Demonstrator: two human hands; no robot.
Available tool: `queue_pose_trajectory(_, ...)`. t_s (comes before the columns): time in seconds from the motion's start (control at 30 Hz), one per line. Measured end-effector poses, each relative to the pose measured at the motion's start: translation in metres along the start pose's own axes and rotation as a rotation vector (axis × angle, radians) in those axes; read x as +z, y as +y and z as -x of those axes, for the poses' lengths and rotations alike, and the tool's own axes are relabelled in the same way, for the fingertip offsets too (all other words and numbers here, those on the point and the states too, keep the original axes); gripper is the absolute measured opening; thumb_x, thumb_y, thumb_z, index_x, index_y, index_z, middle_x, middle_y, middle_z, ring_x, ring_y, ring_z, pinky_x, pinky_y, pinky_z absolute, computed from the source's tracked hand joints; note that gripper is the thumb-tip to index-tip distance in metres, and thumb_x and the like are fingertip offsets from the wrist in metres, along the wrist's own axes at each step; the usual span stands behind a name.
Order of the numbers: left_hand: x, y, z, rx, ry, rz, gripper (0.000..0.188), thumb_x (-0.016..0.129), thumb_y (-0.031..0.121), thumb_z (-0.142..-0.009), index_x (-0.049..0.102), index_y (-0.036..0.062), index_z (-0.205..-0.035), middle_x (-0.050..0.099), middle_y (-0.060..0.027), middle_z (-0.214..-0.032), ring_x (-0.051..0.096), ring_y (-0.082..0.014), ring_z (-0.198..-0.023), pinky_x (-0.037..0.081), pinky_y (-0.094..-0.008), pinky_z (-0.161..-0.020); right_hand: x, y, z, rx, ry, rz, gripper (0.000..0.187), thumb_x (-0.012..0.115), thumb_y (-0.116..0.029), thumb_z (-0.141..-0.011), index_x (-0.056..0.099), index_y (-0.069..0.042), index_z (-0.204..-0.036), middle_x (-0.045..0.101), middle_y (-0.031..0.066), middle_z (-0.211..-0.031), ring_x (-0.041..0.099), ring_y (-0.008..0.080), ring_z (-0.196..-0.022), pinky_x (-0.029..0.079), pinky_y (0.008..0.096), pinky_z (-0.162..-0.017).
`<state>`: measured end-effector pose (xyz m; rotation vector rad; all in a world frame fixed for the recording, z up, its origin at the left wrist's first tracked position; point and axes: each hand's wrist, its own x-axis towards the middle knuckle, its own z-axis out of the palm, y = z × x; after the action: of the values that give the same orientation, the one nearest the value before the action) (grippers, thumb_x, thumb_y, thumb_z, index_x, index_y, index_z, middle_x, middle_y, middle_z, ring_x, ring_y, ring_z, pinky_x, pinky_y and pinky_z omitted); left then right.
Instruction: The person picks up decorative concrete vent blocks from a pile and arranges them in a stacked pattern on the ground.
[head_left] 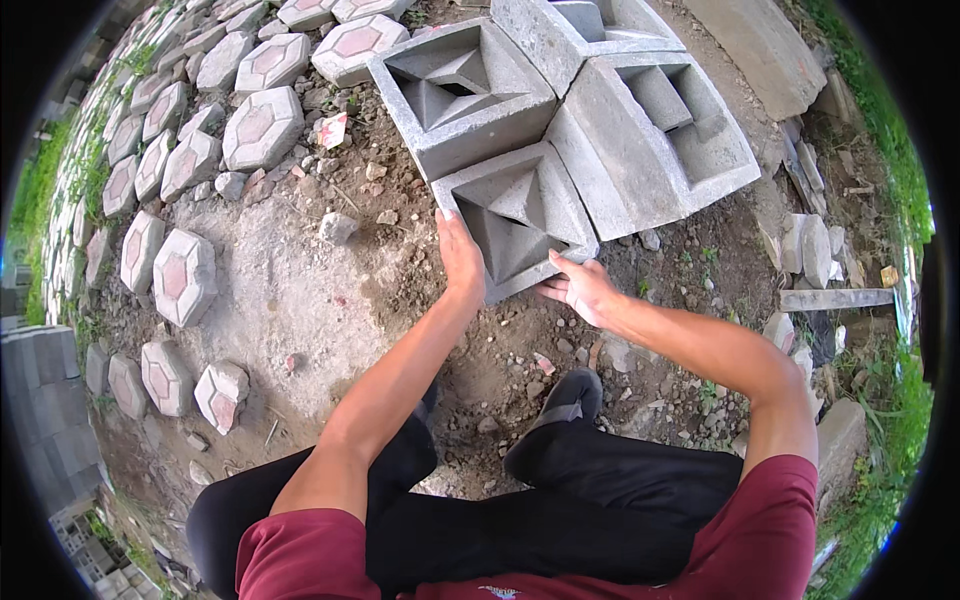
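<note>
A grey concrete vent block with slanted inner faces and a slit-like opening lies tilted on the ground in front of me. My left hand presses along its left side, fingers together and pointing away. At its near right corner, my right hand grips the block with the thumb on the rim and the fingers against the near side. The block touches a similar vent block behind it. On its right stands another vent block with a stepped recess, and a further vent block sits at the back.
Several hexagonal pavers with pinkish centres cover the left side. Loose soil and stones lie around a pale cement patch. Concrete slabs and rubble line the right, beside grass. A stack of grey blocks stands far left.
</note>
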<state>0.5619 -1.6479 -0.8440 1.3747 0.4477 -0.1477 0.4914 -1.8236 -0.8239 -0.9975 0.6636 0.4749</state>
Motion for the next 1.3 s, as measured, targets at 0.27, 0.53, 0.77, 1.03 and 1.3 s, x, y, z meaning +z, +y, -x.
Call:
queue_pose_trajectory(0.27, -0.008, -0.018, -0.015, 0.032, -0.023, 0.075, 0.061, 0.028, 0.038, -0.099, 0.016, -0.0026, -0.142, 0.022, -0.0179, -0.147, 0.022, -0.0265, -0.136, 0.017, -0.0324, -0.11, 0.008, -0.006, 0.004, -0.017, 0.036, 0.14, 0.054, 0.062, -0.027, -0.087, 0.037, 0.015, -0.11, 0.048, 0.0232, -0.116, 0.055, 0.0324, -0.102, 0.052, 0.0435, -0.089)
queue_pose_trajectory(0.53, -0.003, -0.016, -0.01, 0.028, -0.082, 0.04, 0.07, 0.053, 0.007, -0.085, 0.015, 0.0009, -0.144, 0.039, -0.0171, -0.136, 0.044, -0.0217, -0.117, 0.033, -0.0293, -0.098, 0.01, -0.005, 0.002, -0.048, 0.17, 0.155, 0.038, 0.06, -0.018, -0.088, 0.047, 0.013, -0.104, 0.052, 0.0185, -0.112, 0.057, 0.0314, -0.099, 0.053, 0.0448, -0.086)
queue_pose_trajectory(0.77, -0.006, -0.013, -0.004, 0.041, -0.078, 0.074, 0.074, 0.051, -0.003, -0.078, 0.015, -0.0005, -0.143, 0.055, -0.0108, -0.113, 0.053, -0.0133, -0.079, 0.044, -0.0253, -0.07, 0.009, 0.004, -0.009, -0.081, 0.278, 0.12, 0.027, 0.06, -0.013, -0.084, 0.053, 0.011, -0.095, 0.053, 0.0146, -0.094, 0.059, 0.0245, -0.088, 0.057, 0.0408, -0.082)
queue_pose_trajectory(1.03, -0.005, -0.01, -0.003, -0.022, -0.033, 0.139, 0.072, 0.049, -0.007, -0.077, 0.019, -0.0019, -0.142, 0.054, -0.0104, -0.117, 0.054, -0.015, -0.093, 0.042, -0.0239, -0.082, 0.017, -0.004, -0.002, -0.045, 0.281, 0.141, 0.022, 0.06, -0.013, -0.086, 0.055, 0.005, -0.098, 0.055, 0.0135, -0.101, 0.059, 0.0248, -0.093, 0.054, 0.0409, -0.084)
queue_pose_trajectory(1.3, 0.002, -0.016, -0.012, 0.058, -0.031, -0.029, 0.07, 0.05, -0.002, -0.078, 0.019, 0.0002, -0.141, 0.05, -0.0141, -0.122, 0.052, -0.0204, -0.1, 0.04, -0.0287, -0.088, 0.012, -0.009, -0.003, -0.023, 0.285, 0.17, 0.032, 0.064, -0.016, -0.084, 0.054, 0.009, -0.102, 0.054, 0.0191, -0.11, 0.057, 0.0286, -0.099, 0.054, 0.0412, -0.084)
